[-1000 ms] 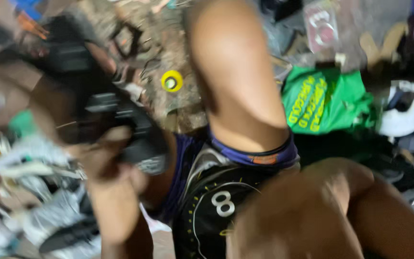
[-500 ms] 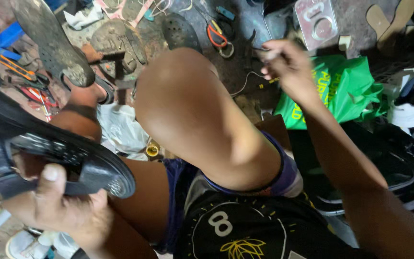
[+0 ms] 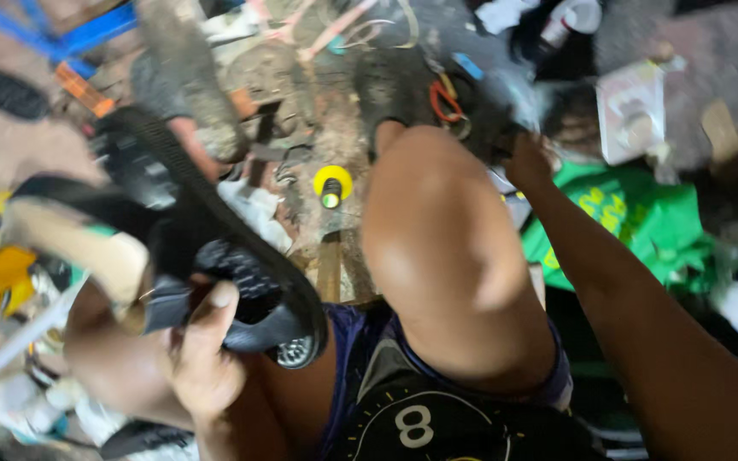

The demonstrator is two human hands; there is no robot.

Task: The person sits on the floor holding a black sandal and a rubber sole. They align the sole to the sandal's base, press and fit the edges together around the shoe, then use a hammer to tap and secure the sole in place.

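Head view: left hand (image 3: 202,363) low left, fingers wrapped round black rubber sandal with ridged sole (image 3: 215,256) — thumb pressed on its edge. Right hand (image 3: 530,162) far across raised knee (image 3: 437,222), among blurred clutter — grip unclear. Sandal well apart from right hand.

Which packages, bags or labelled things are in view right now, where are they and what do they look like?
Green bag: right of the raised knee, crumpled, yellow print.
Clear blister pack: upper right on the ground, flat, pale card.
White bottle: top edge, reddish band, blurred.
No signs or screens.
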